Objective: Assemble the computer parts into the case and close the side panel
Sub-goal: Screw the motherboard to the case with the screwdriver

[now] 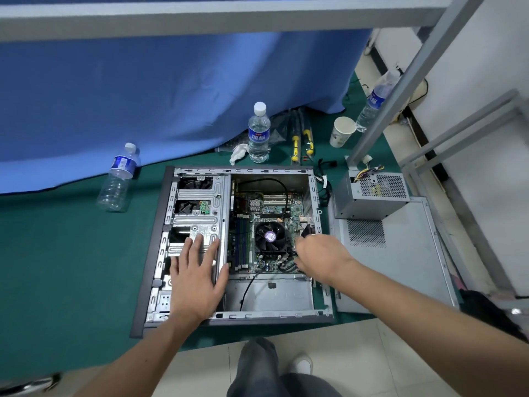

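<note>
Grey steel open computer case lies flat on green mat. Left hand presses the drive cage, fingers spread. Right hand reaches the motherboard edge; finger state indeterminate. Grey side panel lies beside it, at right.

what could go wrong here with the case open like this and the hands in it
The right hand is reaching among the black cables beside the CPU fan; a cable might snag or end up in the blades. The water bottle stands just behind the open case; if tipped, it could spill onto the motherboard.
</note>
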